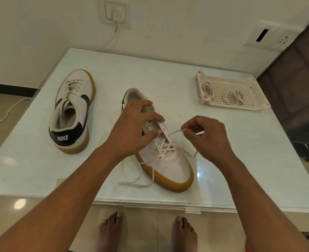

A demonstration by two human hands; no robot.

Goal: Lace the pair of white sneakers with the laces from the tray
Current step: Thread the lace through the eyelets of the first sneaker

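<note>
Sneaker [170, 168] lies left of the tray [259, 106], toe toward you; your left hand [132, 131] grips its upper, your right hand [206, 137] pinches the lace [173, 132]. Laced sneaker [72, 110] sits farther left.

The near sneaker [168, 166] is set mid-table [241, 160]. The second sneaker [72, 110] is placed to its left, further back. The tray [259, 106], with laces [232, 97] in it, is placed behind it, rightward. A lace [137, 182] is trailed left of it.

Warm, dim indoor light; glare spots on the glossy table [201, 174]; edges bend.
</note>
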